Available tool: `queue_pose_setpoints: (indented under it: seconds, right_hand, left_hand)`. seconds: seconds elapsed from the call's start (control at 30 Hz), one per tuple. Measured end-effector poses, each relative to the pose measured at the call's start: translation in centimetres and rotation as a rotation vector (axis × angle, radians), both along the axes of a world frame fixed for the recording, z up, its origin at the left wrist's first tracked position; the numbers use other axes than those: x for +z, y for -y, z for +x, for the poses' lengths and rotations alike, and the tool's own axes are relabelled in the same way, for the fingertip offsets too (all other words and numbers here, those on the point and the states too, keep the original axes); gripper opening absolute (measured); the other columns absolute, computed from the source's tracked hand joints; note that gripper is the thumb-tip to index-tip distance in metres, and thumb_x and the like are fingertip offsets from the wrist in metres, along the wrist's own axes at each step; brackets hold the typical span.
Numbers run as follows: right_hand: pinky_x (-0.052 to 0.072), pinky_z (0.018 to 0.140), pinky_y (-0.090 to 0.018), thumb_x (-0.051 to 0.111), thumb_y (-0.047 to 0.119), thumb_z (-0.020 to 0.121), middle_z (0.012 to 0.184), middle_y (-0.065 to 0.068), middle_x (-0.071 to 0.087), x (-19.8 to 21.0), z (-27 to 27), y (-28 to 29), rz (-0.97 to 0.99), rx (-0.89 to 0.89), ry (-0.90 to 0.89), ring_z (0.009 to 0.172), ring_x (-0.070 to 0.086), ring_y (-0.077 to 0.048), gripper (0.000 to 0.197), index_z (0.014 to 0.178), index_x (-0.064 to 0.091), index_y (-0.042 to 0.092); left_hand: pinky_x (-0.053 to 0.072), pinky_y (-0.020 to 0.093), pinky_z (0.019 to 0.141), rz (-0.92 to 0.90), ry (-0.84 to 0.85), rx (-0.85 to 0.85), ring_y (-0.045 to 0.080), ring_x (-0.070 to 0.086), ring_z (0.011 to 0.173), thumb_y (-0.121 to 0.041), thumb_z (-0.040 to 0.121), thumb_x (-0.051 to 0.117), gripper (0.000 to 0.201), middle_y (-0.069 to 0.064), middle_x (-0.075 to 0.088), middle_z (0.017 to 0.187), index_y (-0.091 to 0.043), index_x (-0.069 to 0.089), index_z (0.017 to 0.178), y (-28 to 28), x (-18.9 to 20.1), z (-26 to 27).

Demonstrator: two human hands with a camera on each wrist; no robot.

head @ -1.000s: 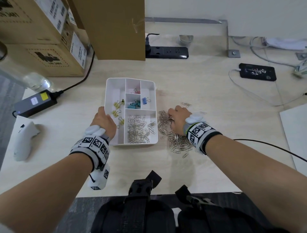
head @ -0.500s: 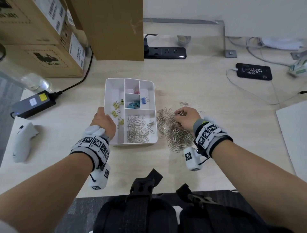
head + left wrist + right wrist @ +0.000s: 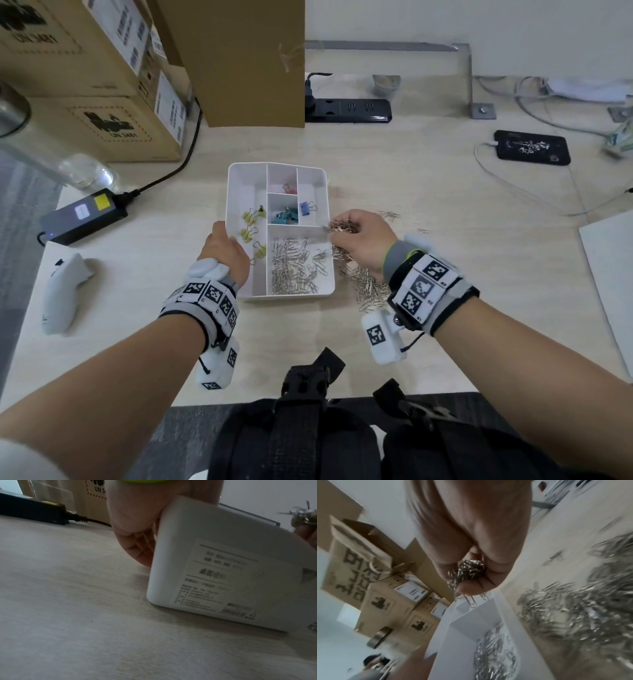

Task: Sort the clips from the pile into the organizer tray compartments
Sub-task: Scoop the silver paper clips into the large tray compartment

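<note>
The right hand (image 3: 363, 236) is clutching a tangled bunch of silver wire paper clips (image 3: 467, 573), fingers and thumb curled round them, a few loops dangling loose below the thumb. It is hovering just over the right rim of the white plastic organizer tray (image 3: 327, 260), so the large near-right compartment (image 3: 298, 267), already holding a loose layer of the same thin, shiny clips, is lying directly to its left and slightly below; the drop looks like a short leftward carry, and the right hand is clearly the nearer one. The left hand (image 3: 224, 255) is gripping the tray's left wall, fingers wrapped under the tilted base, seemingly to steady it. The remaining pile of paper clips (image 3: 363, 284) is lying on the pale wood-grain desk (image 3: 445, 274) just beside the tray's right side. Yellow binder clips (image 3: 251, 226) are sitting in the long left compartment, with teal, blue and pink ones in the smaller far cells.
</note>
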State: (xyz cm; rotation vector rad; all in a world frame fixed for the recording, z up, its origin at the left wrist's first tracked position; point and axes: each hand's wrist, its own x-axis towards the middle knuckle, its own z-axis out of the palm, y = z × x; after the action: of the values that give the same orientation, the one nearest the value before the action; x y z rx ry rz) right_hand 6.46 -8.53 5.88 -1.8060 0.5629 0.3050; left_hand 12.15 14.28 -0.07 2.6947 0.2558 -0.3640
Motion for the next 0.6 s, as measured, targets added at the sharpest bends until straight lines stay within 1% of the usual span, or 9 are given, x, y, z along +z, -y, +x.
queue_pose_setpoints:
  seconds: [0.1, 0.17, 0.2, 0.23, 0.3, 0.37, 0.43, 0.5, 0.6]
  right_hand:
    - [0.057, 0.069, -0.040, 0.067, 0.016, 0.082, 0.092, -0.002, 0.067, 0.2, 0.1, -2.7, -0.039, 0.146, 0.008, 0.072, 0.062, -0.019, 0.018, 0.099, 0.063, 0.021]
    - [0.054, 0.087, -0.038, 0.067, 0.024, 0.084, 0.110, 0.002, 0.064, -0.3, -0.1, -3.9, -0.149, 0.354, -0.041, 0.094, 0.062, -0.018, 0.028, 0.111, 0.061, 0.024]
    - [0.049, 0.095, -0.036, 0.067, 0.028, 0.085, 0.119, 0.001, 0.061, -0.7, -0.2, -4.2, -0.220, 0.447, -0.067, 0.105, 0.059, -0.017, 0.034, 0.118, 0.058, 0.024]
    - [0.046, 0.100, -0.034, 0.066, 0.031, 0.085, 0.124, 0.001, 0.059, -0.9, -0.3, -4.2, -0.279, 0.485, -0.064, 0.112, 0.057, -0.018, 0.036, 0.120, 0.058, 0.024]
    - [0.046, 0.098, -0.033, 0.065, 0.031, 0.086, 0.119, 0.001, 0.063, -1.0, -0.2, -3.9, -0.312, 0.424, 0.007, 0.108, 0.059, -0.017, 0.029, 0.114, 0.062, 0.023]
    - [0.050, 0.090, -0.028, 0.065, 0.030, 0.085, 0.101, 0.007, 0.067, -0.9, -0.1, -2.7, -0.315, 0.289, 0.070, 0.094, 0.063, -0.012, 0.018, 0.102, 0.065, 0.025]
    - [0.051, 0.083, -0.025, 0.065, 0.031, 0.085, 0.092, 0.013, 0.067, -0.9, -0.1, -0.8, -0.347, 0.194, 0.075, 0.085, 0.063, -0.008, 0.009, 0.094, 0.064, 0.030]
    - [0.053, 0.084, -0.028, 0.063, 0.032, 0.085, 0.098, 0.012, 0.067, -1.5, -0.6, 1.5, -0.414, 0.150, 0.045, 0.088, 0.064, -0.009, 0.012, 0.097, 0.063, 0.031]
    - [0.050, 0.089, -0.034, 0.062, 0.037, 0.086, 0.116, 0.003, 0.061, -2.7, -2.0, 4.8, -0.567, 0.211, -0.078, 0.103, 0.060, -0.018, 0.031, 0.115, 0.057, 0.027]
  left_hand:
    - [0.037, 0.035, 0.061, 0.010, 0.005, 0.002, 0.027, 0.047, 0.066, -0.017, 0.096, 0.036, 0.019, 0.018, 0.057, 0.095, -0.006, 0.038, 0.112, 0.0, -0.1, 0.0]
    - [0.037, 0.035, 0.061, 0.015, 0.005, 0.001, 0.028, 0.047, 0.066, -0.016, 0.096, 0.036, 0.020, 0.018, 0.057, 0.094, -0.005, 0.038, 0.113, 0.0, 0.0, -0.1]
    - [0.037, 0.035, 0.061, 0.014, 0.003, 0.002, 0.028, 0.047, 0.066, -0.016, 0.096, 0.036, 0.020, 0.018, 0.057, 0.094, -0.005, 0.038, 0.113, 0.0, 0.0, -0.1]
    - [0.037, 0.035, 0.061, 0.011, 0.001, 0.004, 0.028, 0.047, 0.067, -0.016, 0.096, 0.036, 0.020, 0.018, 0.057, 0.095, -0.005, 0.038, 0.113, 0.1, 0.0, -0.1]
    - [0.036, 0.034, 0.061, 0.010, 0.008, 0.005, 0.027, 0.047, 0.067, -0.015, 0.096, 0.037, 0.020, 0.019, 0.058, 0.095, -0.004, 0.038, 0.113, 0.1, 0.0, 0.0]
    - [0.038, 0.035, 0.062, 0.011, 0.004, 0.000, 0.028, 0.048, 0.067, -0.016, 0.097, 0.036, 0.019, 0.018, 0.058, 0.094, -0.005, 0.038, 0.113, 0.0, -0.1, 0.1]
    - [0.040, 0.036, 0.063, 0.008, -0.004, -0.004, 0.030, 0.050, 0.068, -0.017, 0.097, 0.035, 0.019, 0.018, 0.057, 0.094, -0.006, 0.038, 0.113, -0.1, -0.1, 0.0]
    - [0.042, 0.036, 0.064, 0.012, 0.006, -0.009, 0.031, 0.052, 0.069, -0.018, 0.097, 0.035, 0.020, 0.018, 0.057, 0.093, -0.006, 0.037, 0.113, -0.2, -0.1, 0.0]
    - [0.041, 0.036, 0.063, 0.018, 0.025, -0.021, 0.031, 0.052, 0.069, -0.018, 0.097, 0.035, 0.021, 0.018, 0.058, 0.092, -0.006, 0.037, 0.114, -0.3, 0.0, -0.1]
